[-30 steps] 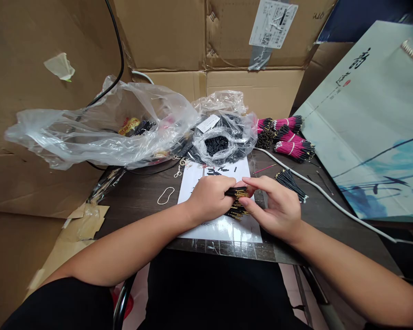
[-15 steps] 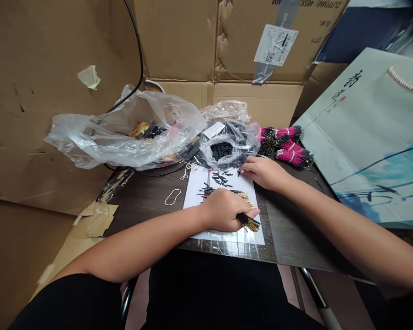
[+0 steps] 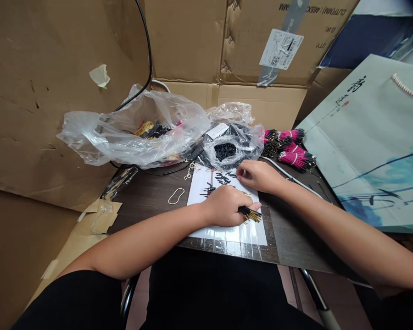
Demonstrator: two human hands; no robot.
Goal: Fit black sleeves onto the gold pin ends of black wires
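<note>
My left hand (image 3: pixel 225 205) is closed round a bundle of thin black sticks with gold-coloured tips (image 3: pixel 249 214), the tips pointing right. It rests over a white sheet (image 3: pixel 213 233). More sticks of that sort lie partly hidden under the hand. Beyond them, short black tube-like pieces (image 3: pixel 223 178) are scattered on the sheet. At the sheet's right edge, my right hand (image 3: pixel 258 176) has its thumb and fingertips pinched together beside these pieces; what they hold, if anything, is too small to make out. An open clear bag (image 3: pixel 242 151) full of similar black pieces stands just behind.
A large crumpled plastic bag (image 3: pixel 131 142) lies at the back left. Pink-and-black bundles (image 3: pixel 294 159) sit at the back right, near a white cable (image 3: pixel 289 176). A loose rubber band (image 3: pixel 176 196) lies left of the sheet. Cardboard (image 3: pixel 182 46) and a paper bag (image 3: pixel 382 137) enclose the table.
My right hand has shifted slightly toward me, and the black piece seen at its fingertips is no longer visible there. The left hand still grips the bundle. The view has tilted slightly.
</note>
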